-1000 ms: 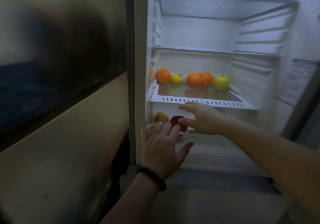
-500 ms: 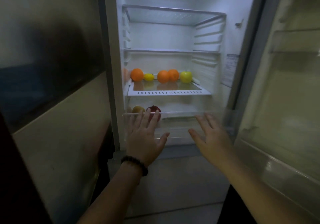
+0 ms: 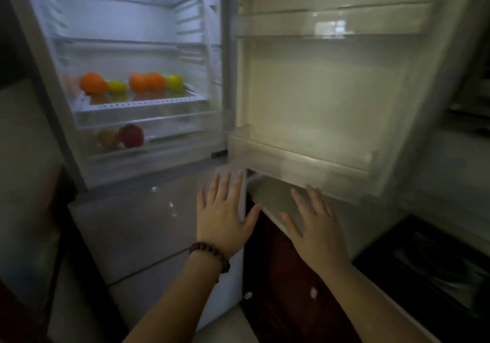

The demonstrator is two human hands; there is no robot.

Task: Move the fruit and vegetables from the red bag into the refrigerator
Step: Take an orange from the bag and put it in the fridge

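Note:
The refrigerator [image 3: 225,77] stands open at upper left. On its lower glass shelf [image 3: 148,103] lie an orange [image 3: 92,83], a lemon [image 3: 116,87], two more oranges [image 3: 147,82] and a green apple [image 3: 174,82]. Below, the clear crisper drawer [image 3: 148,146] holds a red apple [image 3: 131,136] and a yellowish fruit [image 3: 107,137]. My left hand [image 3: 222,215], with a bead bracelet on the wrist, is spread flat in front of the lower door panel. Beneath the open door's bottom edge, my right hand [image 3: 315,226] is open with fingers apart. Neither holds anything. The red bag is out of view.
The fridge door [image 3: 331,91] swings open to the right, with clear door bins [image 3: 299,165]. A grey lower freezer door [image 3: 148,226] sits below the fridge compartment. Dark red cabinet [image 3: 281,276] and a dark cooktop [image 3: 437,263] lie at lower right.
Both hands have pulled back from the crisper drawer, which now sits pushed in. The view has swung right and down, so the open door fills the right side.

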